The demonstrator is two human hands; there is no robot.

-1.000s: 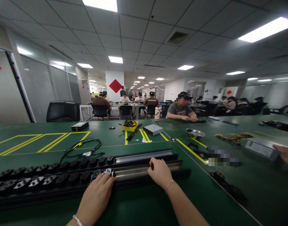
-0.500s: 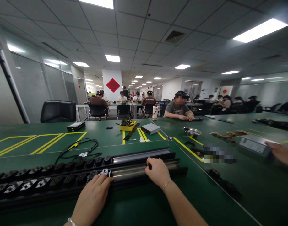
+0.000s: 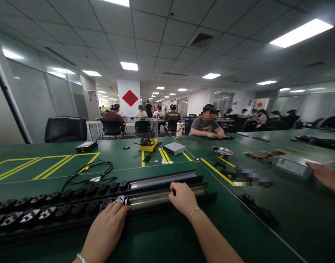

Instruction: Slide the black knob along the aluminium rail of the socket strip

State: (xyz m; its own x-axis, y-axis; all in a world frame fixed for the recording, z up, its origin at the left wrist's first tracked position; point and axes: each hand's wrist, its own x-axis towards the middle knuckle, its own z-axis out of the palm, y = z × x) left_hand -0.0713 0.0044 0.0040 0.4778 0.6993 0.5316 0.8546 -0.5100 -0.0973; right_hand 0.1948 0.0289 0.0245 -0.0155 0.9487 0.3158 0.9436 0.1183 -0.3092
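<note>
Two long black rails lie side by side across the green table, each with a bare metal strip towards its right end. Along the left part of the near rail (image 3: 170, 197) sits a row of black plug-like modules (image 3: 63, 212) with metal pins, some with white tops. My left hand (image 3: 108, 224) is closed over the last module of that row, which has a white piece (image 3: 121, 199) on it and is partly hidden. My right hand (image 3: 183, 199) is curled at the bare strip, thumb and finger pinched around something small and dark that I cannot make out.
Behind lies the far rail (image 3: 163, 179), with a black cable (image 3: 87, 171) beyond it. Further off are a yellow box (image 3: 147, 146), a grey box (image 3: 174, 148) and a metal bowl (image 3: 222, 151). At right, another person's hand (image 3: 324, 178) touches a metal box (image 3: 293, 167). A co-worker (image 3: 208, 126) sits opposite.
The view has shifted slightly. Both hands keep their places on the near rail, with no visible change in what they hold.
</note>
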